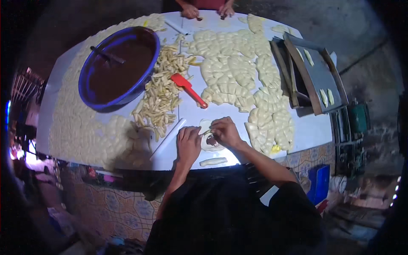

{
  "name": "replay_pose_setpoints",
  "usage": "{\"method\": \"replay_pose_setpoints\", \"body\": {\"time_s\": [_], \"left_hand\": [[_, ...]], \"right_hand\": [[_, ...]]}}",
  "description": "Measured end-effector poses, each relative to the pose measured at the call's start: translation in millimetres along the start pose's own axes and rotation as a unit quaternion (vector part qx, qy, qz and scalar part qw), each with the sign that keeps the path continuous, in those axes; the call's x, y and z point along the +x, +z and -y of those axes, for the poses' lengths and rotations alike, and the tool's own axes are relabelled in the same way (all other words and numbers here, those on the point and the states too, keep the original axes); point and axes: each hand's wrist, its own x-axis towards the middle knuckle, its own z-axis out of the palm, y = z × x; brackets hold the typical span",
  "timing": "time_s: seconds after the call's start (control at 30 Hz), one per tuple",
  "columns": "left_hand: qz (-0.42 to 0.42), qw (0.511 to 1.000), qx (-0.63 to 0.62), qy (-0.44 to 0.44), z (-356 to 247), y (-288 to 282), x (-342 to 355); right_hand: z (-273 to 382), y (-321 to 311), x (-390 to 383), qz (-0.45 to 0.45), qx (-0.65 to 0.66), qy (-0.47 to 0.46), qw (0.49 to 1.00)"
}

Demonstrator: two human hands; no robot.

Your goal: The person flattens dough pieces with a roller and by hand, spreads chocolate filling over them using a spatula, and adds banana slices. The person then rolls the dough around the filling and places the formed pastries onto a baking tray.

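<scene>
A flat dough round (212, 147) with dark brown filling lies on the white table at the near middle, its far part lifted. My left hand (189, 141) holds the left edge of that lifted part, fingers closed on it. My right hand (225, 132) pinches the same dough from the right, just over the filling. A rolled dough piece (213, 161) lies below them near the table edge. A white rod (168, 139), apparently a rolling pin, lies left of my left hand. A red spatula (189, 91) lies beyond.
A blue basin (87, 87) of brown filling stands left, beside sliced pale pieces (163, 85), possibly banana. Dough pieces (225, 76) cover much of the table (323, 131). Stacked metal trays (315, 78) sit right. A co-worker's hands (190, 11) work at the far edge.
</scene>
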Motion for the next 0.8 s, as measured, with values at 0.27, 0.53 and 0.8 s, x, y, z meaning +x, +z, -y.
{"method": "replay_pose_setpoints", "body": {"time_s": [0.27, 0.53, 0.8], "left_hand": [[0.074, 0.997, 0.016, -0.029, 8, 29, 3], [0.075, 0.997, 0.011, -0.015, -11, 16, -16], [0.099, 0.993, 0.035, 0.056, -17, 11, -24]], "right_hand": [[-5, -1, -19, 0.020, -0.050, -0.036, 0.998], [14, -19, -45, 0.060, -0.014, -0.033, 0.998], [9, -3, -71, 0.032, -0.025, -0.051, 0.998]]}}
